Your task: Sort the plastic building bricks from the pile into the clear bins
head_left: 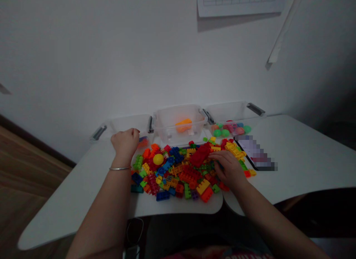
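A mixed pile of colourful toy building bricks point(172, 171) covers the middle of the white table. My left hand point(125, 143), a bangle at its wrist, is closed above the front of the left clear bin point(130, 121); whatever its fingers hold is hidden. My right hand point(228, 169) reaches into the right side of the pile, fingers stretched and somewhat apart. Its fingertips are by a large red piece point(199, 155), and I cannot tell whether they touch it. A yellow ball point(158, 159) rests on the bricks to the left.
The middle clear bin point(164, 120) has an orange toy piece point(183, 125) inside. Several coloured balls point(221, 133) and other pieces lie in the right clear bin point(230, 110). A tablet-like device point(254, 155) lies on the white table point(294, 151). The wall stands right behind the bins.
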### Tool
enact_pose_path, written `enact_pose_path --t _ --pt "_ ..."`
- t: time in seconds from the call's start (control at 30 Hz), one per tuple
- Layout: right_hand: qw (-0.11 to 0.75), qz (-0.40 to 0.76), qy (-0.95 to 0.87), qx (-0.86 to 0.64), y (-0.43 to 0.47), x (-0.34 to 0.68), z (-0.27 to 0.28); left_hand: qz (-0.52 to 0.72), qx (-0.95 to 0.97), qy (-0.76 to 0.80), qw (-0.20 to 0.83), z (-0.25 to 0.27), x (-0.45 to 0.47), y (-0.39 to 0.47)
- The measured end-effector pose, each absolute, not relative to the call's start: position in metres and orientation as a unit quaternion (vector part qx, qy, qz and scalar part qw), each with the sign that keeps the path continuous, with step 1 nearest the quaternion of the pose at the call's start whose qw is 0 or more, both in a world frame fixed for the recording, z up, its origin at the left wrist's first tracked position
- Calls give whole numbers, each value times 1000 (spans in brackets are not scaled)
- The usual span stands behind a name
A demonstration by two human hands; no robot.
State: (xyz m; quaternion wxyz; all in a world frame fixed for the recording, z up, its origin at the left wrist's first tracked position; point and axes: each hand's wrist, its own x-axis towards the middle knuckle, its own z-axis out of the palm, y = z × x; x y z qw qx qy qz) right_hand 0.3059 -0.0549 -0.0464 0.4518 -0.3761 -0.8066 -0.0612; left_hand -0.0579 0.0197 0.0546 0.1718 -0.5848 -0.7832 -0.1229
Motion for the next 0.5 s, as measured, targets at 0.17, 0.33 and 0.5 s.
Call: enact_pose_path --t 0.17,0.33,0.5 --pt "452 -49 -807 -377 -56 305 -46 -140 -594 -774 168 52 -60 20" --pt "452 -51 -806 -378 -56 305 -46 -237 -657 -701 147 56 -64 16" --pt "450 -57 -808 -375 -55 305 -48 -301 -730 -594 154 65 -44 -24"
